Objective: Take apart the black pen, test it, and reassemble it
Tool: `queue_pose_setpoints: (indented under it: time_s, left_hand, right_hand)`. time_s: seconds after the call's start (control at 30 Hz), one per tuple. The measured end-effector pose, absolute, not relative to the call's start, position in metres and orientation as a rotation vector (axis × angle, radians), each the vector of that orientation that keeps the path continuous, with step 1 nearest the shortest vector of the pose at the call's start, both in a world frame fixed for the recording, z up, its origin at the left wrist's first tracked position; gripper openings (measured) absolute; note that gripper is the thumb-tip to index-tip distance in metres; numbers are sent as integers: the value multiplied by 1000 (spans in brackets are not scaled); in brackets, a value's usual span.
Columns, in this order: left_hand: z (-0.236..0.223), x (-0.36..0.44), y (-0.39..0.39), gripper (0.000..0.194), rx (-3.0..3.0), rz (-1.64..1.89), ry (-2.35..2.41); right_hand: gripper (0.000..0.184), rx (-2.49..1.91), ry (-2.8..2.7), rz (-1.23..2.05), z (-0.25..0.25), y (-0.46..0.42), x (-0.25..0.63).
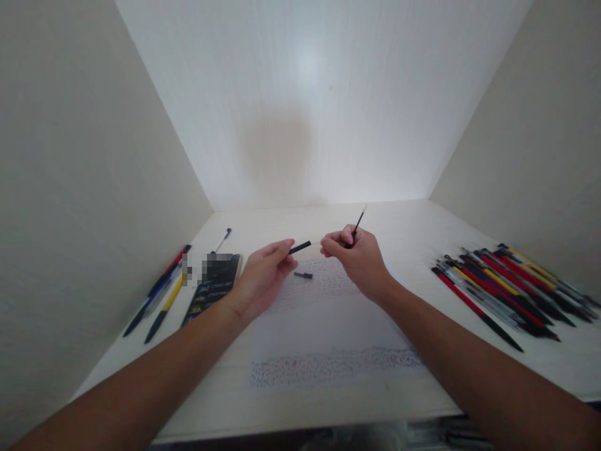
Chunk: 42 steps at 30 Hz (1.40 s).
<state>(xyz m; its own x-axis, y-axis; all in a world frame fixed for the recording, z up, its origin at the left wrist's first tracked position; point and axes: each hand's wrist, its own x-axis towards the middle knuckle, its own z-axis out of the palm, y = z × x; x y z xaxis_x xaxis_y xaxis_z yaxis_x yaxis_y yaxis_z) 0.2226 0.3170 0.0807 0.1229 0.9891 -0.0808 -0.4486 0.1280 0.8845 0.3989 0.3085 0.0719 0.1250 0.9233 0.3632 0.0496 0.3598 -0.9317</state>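
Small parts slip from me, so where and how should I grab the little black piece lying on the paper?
I'd pinch the little black piece across its middle, from above: it looks short and slim and lies flat on the paper.

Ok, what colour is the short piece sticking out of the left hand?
The short piece in the left hand is black, seen best in the head view.

The left hand (270,275) holds a black pen part (300,247). The right hand (359,257) holds a thin dark refill (359,220). Between the forearms there lies a paper (323,326) with writing, and on it a small black piece (303,275). Many pens (507,288) lie at the right side.
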Motion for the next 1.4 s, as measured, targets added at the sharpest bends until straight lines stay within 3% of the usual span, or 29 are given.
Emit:
queue_pose_setpoints:
  time_s: [0.3, 1.4]
  left_hand:
    - [91, 224, 308, 10, 982, 1112, 883]
    - [64, 221, 323, 11, 976, 1171, 812]
  right_hand:
    - [40, -1103, -1427, 765, 70, 310, 400]
    - [39, -1118, -1443, 728, 75, 309, 403]
